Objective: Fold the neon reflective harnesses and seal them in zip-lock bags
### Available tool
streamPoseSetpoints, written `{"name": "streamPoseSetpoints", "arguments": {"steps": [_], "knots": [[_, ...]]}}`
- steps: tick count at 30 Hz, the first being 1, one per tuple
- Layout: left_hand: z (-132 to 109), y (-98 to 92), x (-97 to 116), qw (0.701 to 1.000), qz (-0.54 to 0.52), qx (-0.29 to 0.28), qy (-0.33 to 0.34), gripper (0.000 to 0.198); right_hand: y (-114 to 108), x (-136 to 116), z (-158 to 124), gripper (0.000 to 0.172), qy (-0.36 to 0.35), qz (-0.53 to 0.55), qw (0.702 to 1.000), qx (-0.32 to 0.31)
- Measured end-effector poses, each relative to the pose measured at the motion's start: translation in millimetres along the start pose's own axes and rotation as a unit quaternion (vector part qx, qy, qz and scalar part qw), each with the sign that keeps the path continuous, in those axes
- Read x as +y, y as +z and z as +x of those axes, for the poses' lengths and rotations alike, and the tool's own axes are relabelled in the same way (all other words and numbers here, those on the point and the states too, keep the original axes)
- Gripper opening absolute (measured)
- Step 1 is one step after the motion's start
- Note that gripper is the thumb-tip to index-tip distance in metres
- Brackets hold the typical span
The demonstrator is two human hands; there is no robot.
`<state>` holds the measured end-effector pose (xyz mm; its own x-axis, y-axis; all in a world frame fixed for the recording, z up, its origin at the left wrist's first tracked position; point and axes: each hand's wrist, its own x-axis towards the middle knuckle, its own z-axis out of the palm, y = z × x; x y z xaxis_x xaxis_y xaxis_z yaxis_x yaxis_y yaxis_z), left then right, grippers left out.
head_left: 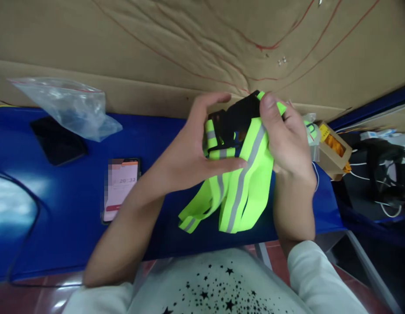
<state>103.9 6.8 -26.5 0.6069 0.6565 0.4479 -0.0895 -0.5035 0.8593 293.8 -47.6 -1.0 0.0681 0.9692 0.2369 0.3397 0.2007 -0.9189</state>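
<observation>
Over blue table [74,196], left hand [192,152] and right hand [287,139] both clamp the reflective vest [241,183], fingers curled.

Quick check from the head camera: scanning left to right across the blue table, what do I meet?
Clear plastic zip bag → smartphone with a lit pink screen → left hand → neon-yellow reflective strap bundle with grey stripes → right hand → small open cardboard box with orange contents.

Neon-yellow reflective straps with a black part

The reflective straps [236,183] are bunched at the top around the black part [239,115], held above the blue table; grey-striped loops hang down loosely toward the table edge.
</observation>
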Motion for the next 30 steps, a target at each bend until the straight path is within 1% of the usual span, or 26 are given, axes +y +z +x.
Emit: {"name": "streamPoseSetpoints", "arguments": {"steps": [2,4,5,6,7,9,11,13,16,18,19,20,22,23,25,28,29,30], "knots": [[1.0,-8.7,0.3,0.998,-0.044,0.003,-0.039,0.074,-5.5,3.4,2.7,0.042,-0.021,0.042,0.998,-0.036],[1.9,-18.0,3.2,0.990,-0.104,-0.001,-0.093,0.060,-13.1,6.8,3.6,0.050,-0.029,0.059,0.990,-0.128],[2.2,-22.2,5.2,0.985,-0.132,-0.003,-0.109,0.056,-16.8,8.6,3.5,0.053,-0.021,0.060,0.983,-0.170],[2.5,-25.6,7.3,0.981,-0.153,-0.002,-0.120,0.054,-19.8,10.3,3.0,0.054,-0.010,0.063,0.978,-0.196],[2.8,-28.2,9.5,0.979,-0.161,0.001,-0.126,0.053,-21.8,11.6,2.2,0.053,0.000,0.069,0.975,-0.210],[3.6,-30.8,13.7,0.981,-0.146,0.007,-0.125,0.054,-22.4,12.4,0.0,0.050,0.001,0.080,0.972,-0.221],[4.7,-30.7,17.2,0.987,-0.105,0.006,-0.121,0.055,-19.2,10.3,-2.3,0.047,-0.006,0.078,0.973,-0.219],[5.7,-29.1,18.7,0.990,-0.084,-0.001,-0.113,0.058,-14.4,6.5,-4.2,0.040,-0.002,0.067,0.980,-0.187],[6.8,-25.8,16.2,0.992,-0.095,-0.004,-0.086,0.073,-9.0,0.9,-6.1,0.033,0.018,0.069,0.988,-0.138],[7.1,-23.2,13.8,0.994,-0.084,0.003,-0.071,0.079,-8.1,-0.8,-7.2,0.031,0.025,0.100,0.988,-0.115],[7.1,-21.7,13.3,0.995,-0.066,0.001,-0.068,0.076,-8.4,-0.8,-7.8,0.030,0.022,0.123,0.987,-0.100],[6.9,-20.1,13.5,0.997,-0.045,-0.004,-0.070,0.067,-8.8,-0.4,-8.4,0.030,0.015,0.143,0.986,-0.084],[6.1,-16.7,15.8,0.997,-0.005,-0.024,-0.079,0.043,-9.9,1.2,-9.3,0.037,-0.009,0.153,0.986,-0.060],[5.4,-15.1,17.2,0.996,0.012,-0.033,-0.079,0.033,-10.5,2.0,-9.4,0.040,-0.021,0.137,0.989,-0.056],[3.6,-12.4,18.6,0.996,0.042,-0.038,-0.069,0.021,-11.4,2.7,-9.2,0.039,-0.052,0.078,0.993,-0.066],[0.4,-10.3,13.8,0.995,0.066,-0.049,-0.050,0.011,-13.3,0.6,-7.9,0.029,-0.100,-0.017,0.989,-0.107],[-0.5,-10.1,10.9,0.996,0.066,-0.046,-0.047,0.010,-14.0,-0.7,-7.6,0.027,-0.110,-0.042,0.987,-0.111],[-1.3,-10.0,8.1,0.997,0.064,-0.030,-0.042,0.009,-14.6,-2.1,-7.4,0.025,-0.115,-0.060,0.986,-0.106]]}}
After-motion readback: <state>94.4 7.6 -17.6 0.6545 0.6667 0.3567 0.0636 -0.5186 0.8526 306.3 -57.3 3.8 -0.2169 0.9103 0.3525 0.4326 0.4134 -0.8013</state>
